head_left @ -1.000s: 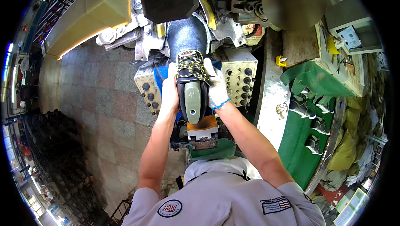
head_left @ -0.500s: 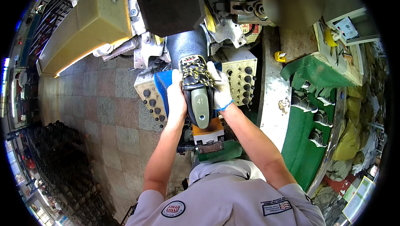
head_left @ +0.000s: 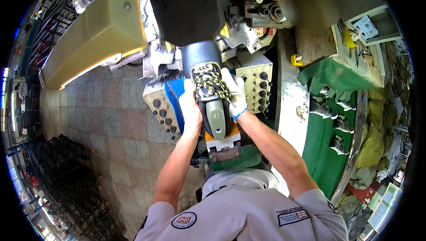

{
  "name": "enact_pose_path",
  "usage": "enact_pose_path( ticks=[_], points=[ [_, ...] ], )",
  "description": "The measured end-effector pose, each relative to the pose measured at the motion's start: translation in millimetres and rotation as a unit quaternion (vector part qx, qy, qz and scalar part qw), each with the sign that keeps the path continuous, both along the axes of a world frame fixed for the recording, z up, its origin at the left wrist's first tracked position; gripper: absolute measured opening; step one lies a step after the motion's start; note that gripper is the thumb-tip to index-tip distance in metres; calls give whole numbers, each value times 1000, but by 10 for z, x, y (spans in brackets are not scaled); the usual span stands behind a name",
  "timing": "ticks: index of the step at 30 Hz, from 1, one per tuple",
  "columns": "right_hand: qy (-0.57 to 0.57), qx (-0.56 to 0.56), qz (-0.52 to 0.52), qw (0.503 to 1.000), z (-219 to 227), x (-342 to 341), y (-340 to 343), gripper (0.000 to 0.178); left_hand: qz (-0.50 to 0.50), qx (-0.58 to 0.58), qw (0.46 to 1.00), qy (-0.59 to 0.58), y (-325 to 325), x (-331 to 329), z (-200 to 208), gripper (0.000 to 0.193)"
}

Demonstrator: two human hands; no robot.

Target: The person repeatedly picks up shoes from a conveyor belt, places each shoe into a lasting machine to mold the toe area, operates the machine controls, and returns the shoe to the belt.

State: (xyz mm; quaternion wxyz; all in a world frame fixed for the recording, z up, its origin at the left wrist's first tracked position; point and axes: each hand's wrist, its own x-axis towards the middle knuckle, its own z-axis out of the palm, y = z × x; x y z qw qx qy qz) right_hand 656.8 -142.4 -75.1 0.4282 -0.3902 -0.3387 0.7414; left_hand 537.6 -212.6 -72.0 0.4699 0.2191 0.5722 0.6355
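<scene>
I hold a dark shoe upper (head_left: 208, 91) with yellow-and-black laces, mounted on a grey-green shoe last (head_left: 217, 119), sole side away from me. My left hand (head_left: 189, 110), bare, grips its left side. My right hand (head_left: 234, 93), in a white glove with a blue cuff, grips its right side. The toe end points into a dark rounded part of the machine (head_left: 200, 54) just ahead. Below the heel sits an orange and metal clamp block (head_left: 223, 142).
Beige control boxes with round knobs stand left (head_left: 159, 107) and right (head_left: 255, 81) of the shoe. A large yellow machine housing (head_left: 97, 32) lies at upper left. A green belt (head_left: 328, 130) with several dark shoes runs at right. Tiled floor (head_left: 106, 125) spreads at left.
The view has moved closer to the machine. Both hands keep their grip on the shoe, which sits slightly further toward the dark machine part.
</scene>
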Motion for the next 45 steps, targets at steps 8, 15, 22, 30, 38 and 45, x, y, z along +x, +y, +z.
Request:
enact_pose_path(
  ticks=[8, 15, 22, 30, 38, 45],
  points=[
    [49, -64, -12, 997, -170, 44, 34, 45, -20, 29, 999, 33, -27, -118, -117, 55],
    [37, -52, -52, 997, -369, 1588, -479, 63, -137, -230, 856, 442, -1765, 202, -1751, 93],
    [-68, -116, -95, 986, -514, 2290, -1066, 61, -127, -207, 839, 487, -1860, 375, -2105, 85],
    [-20, -47, -27, 998, -89, 2010, -949, 61, -42, -268, 927, 260, -2312, -135, -759, 50],
    [152, 64, 127, 978, 764, 1426, -1206, 83, 20, -6, 929, -370, -2246, 347, 814, 65],
    [198, -92, 14, 976, 787, 2030, -934, 46, -107, -126, 985, 56, -1440, 1474, 634, 42]
  ],
)
